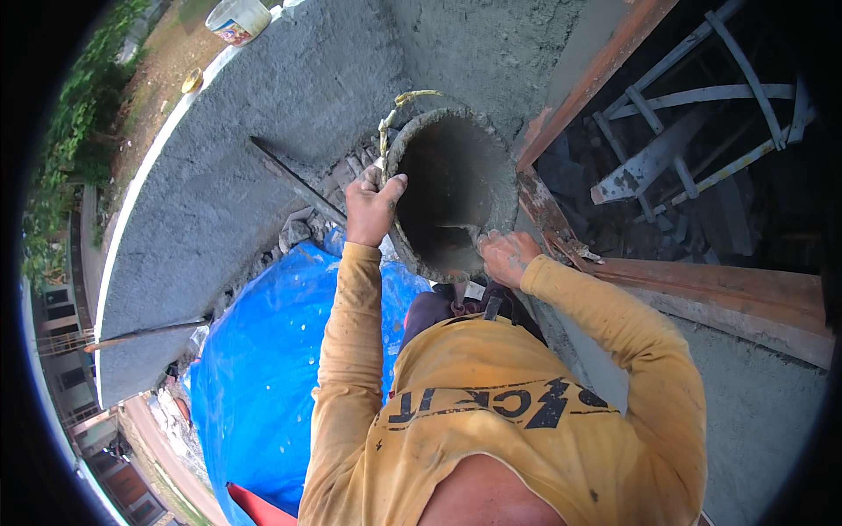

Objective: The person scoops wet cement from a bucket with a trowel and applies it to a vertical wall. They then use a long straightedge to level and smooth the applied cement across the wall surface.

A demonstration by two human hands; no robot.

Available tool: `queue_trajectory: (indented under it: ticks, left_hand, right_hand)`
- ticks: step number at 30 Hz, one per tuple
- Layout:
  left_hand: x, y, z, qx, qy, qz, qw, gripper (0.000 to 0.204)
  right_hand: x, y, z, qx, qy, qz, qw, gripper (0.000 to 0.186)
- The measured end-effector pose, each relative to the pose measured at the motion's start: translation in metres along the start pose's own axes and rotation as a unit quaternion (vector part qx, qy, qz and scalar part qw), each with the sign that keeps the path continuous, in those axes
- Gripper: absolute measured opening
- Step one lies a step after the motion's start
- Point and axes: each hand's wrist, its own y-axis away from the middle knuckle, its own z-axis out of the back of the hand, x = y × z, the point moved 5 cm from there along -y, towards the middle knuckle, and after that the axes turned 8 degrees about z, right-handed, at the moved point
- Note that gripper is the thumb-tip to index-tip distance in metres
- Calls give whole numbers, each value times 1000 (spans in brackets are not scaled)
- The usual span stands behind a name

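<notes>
Outdoors, a high working place on a building is seen from above: a broad curved slab of rough grey cement render (237, 149) fills the upper left, edged by a pale rim, with bare ground, greenery and a white bucket (237, 17) far beyond it. A blue tarpaulin (263, 351) is spread below the slab, and a thin dark rod (294, 182) lies slanted across the rendered surface. To the right, reddish timber boards (702, 289) frame a dark opening in which grey metal scaffolding (684, 131) can be made out. A cement-caked bucket (452, 188) is held up between both hands, its dark mouth turned toward the camera and a little wet mortar visible inside near the lower rim. The left hand (373, 206) is clenched over the bucket's left rim, just below a frayed yellowish rope (390, 123) tied at the top edge. The right hand (507, 257) is pressed against the lower right rim, fingers curled on it and smeared with cement. Both arms are covered by yellow sleeves (351, 351), soiled with grey specks.
</notes>
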Motion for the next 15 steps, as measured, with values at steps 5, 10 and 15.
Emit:
queue_trajectory:
  ticks: [5, 10, 15]
  left_hand:
    - [10, -6, -8, -10, -196, -1, 981, 22]
    - [24, -12, -15, -48, -171, -86, 980, 21]
    - [23, -7, 1, -66, -249, -74, 964, 27]
  right_hand:
    - [-24, -23, 28, -23, 39, -76, 996, 20]
    - [-4, -13, -23, 123, -6, -39, 992, 22]
    - [-31, 11, 52, 123, -20, -67, 990, 34]
